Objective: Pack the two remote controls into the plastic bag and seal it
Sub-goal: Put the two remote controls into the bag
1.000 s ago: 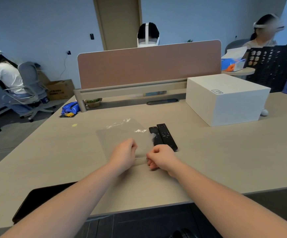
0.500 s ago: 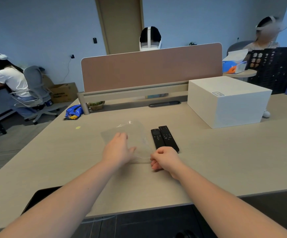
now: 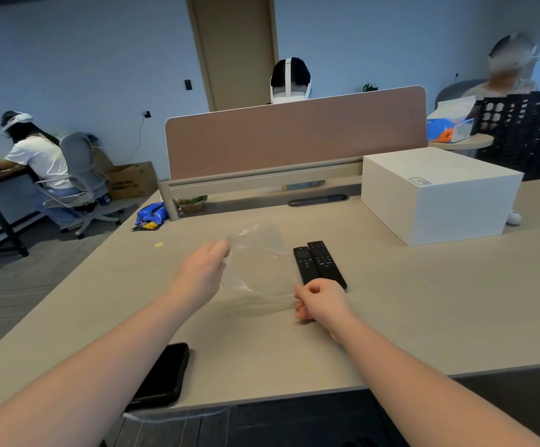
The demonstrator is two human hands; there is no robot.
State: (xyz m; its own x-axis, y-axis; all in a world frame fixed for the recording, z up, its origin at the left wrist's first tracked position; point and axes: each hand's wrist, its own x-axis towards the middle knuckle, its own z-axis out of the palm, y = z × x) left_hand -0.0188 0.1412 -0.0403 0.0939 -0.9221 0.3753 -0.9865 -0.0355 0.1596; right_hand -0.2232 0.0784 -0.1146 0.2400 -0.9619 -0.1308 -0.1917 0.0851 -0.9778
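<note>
Right hand (image 3: 321, 301) curled shut, pinching the near corner of the bag (image 3: 259, 262). Left hand (image 3: 204, 272) at the bag's left edge, fingers inside or behind the film, grip unclear. Bag lifted partly off the desk (image 3: 423, 301), two remotes (image 3: 318, 262) side by side just right of it, on the desk.

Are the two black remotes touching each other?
Touching. In the head view the shorter remote and the longer remote lie side by side on the desk, long edges pressed together with no gap showing.
</note>
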